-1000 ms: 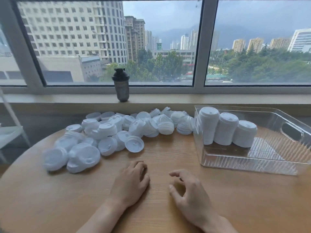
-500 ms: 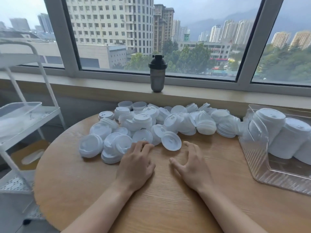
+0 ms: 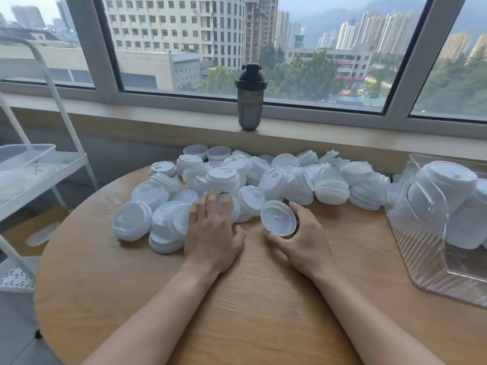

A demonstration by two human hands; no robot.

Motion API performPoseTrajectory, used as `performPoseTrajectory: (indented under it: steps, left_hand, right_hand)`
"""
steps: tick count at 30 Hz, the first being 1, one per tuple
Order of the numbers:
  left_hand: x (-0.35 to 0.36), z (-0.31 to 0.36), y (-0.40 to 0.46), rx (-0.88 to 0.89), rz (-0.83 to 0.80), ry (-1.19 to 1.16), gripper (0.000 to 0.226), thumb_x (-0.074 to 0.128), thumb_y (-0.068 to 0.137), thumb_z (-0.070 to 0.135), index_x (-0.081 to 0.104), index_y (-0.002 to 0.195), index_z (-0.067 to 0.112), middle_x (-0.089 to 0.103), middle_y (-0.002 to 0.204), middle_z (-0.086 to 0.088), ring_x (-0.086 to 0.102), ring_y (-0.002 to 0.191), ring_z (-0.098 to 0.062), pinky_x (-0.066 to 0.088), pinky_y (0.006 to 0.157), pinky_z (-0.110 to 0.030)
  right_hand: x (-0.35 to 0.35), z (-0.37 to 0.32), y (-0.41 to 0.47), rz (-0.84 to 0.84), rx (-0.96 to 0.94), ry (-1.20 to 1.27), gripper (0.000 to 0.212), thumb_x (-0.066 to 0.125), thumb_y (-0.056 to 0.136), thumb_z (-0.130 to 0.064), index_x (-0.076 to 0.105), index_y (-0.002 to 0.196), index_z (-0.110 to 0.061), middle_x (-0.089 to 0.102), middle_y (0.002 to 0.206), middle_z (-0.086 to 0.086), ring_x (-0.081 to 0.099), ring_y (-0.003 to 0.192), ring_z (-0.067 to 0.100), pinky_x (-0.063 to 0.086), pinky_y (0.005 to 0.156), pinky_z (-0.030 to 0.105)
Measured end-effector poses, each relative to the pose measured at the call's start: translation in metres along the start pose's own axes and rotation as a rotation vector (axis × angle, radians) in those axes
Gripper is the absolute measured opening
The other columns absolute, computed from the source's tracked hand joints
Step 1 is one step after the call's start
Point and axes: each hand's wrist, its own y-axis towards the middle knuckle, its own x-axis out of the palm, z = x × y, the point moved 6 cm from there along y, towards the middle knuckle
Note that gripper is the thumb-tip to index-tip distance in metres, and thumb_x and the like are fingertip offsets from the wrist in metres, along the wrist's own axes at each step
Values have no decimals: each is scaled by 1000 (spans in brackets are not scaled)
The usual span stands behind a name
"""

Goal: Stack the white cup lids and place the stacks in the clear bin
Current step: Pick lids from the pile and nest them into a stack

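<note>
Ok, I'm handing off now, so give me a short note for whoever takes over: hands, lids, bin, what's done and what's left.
Right hand: fingers curled round one tilted lid at the pile's near edge.
Left hand: flat, fingers straight, resting on lids at the pile's front.
Loose lids: heaped across the far side of the round table.
Clear bin: on the right, finished stacks lying inside.
Left: stack the heap and bin it.
</note>
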Motion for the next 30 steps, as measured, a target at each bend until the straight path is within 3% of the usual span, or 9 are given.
performPoseTrajectory:
  steps: [3, 6, 12, 18, 25, 30]
  left_hand:
    - [3, -2, 0, -38, -34, 24, 67, 57, 89, 47, 44, 147, 15, 47, 151, -22, 43, 141, -39, 25, 122, -49]
    - [1, -1, 0, -39, -41, 3, 65, 55, 93, 51, 45, 146, 14, 58, 139, -16, 52, 130, -35, 31, 119, -47]
    - [-10, 14, -14, 48, -108, -206, 69, 63, 90, 58, 47, 145, 19, 57, 127, -6, 57, 119, -29, 43, 105, -43]
    - [-24, 58, -50, 155, -249, -392, 91, 66, 75, 79, 42, 148, 32, 49, 134, 7, 50, 124, -14, 37, 103, -31]
    - [-24, 106, -84, 244, -382, -462, 103, 67, 64, 89, 35, 150, 42, 46, 143, 13, 46, 131, -13, 37, 111, -34]
    - [-23, 121, -97, 300, -424, -509, 99, 62, 65, 93, 34, 148, 47, 42, 146, 22, 46, 132, -6, 40, 112, -35]
  right_hand:
    - [-13, 4, -18, -16, 2, 7, 96, 90, 69, -48, 46, 148, -16, 54, 137, -7, 49, 129, 11, 38, 107, 24]
    - [-30, 9, -42, -64, 4, 5, 101, 89, 63, -56, 46, 148, -22, 51, 131, -17, 49, 127, 9, 41, 110, 32]
    - [-73, 20, -94, -75, -10, -33, 98, 76, 54, -80, 53, 138, -35, 50, 126, -29, 42, 121, -7, 37, 105, 21]
    - [-112, 35, -129, -62, 31, -84, 103, 70, 55, -87, 50, 141, -34, 49, 125, -28, 43, 121, 0, 36, 104, 24]
    - [-142, 52, -146, -32, 105, -98, 99, 87, 68, -56, 43, 151, -24, 52, 144, -8, 42, 135, 8, 30, 108, 22]
    - [-146, 50, -148, 25, 87, -69, 100, 89, 72, -40, 36, 155, -19, 44, 155, -5, 39, 142, 9, 25, 110, 17]
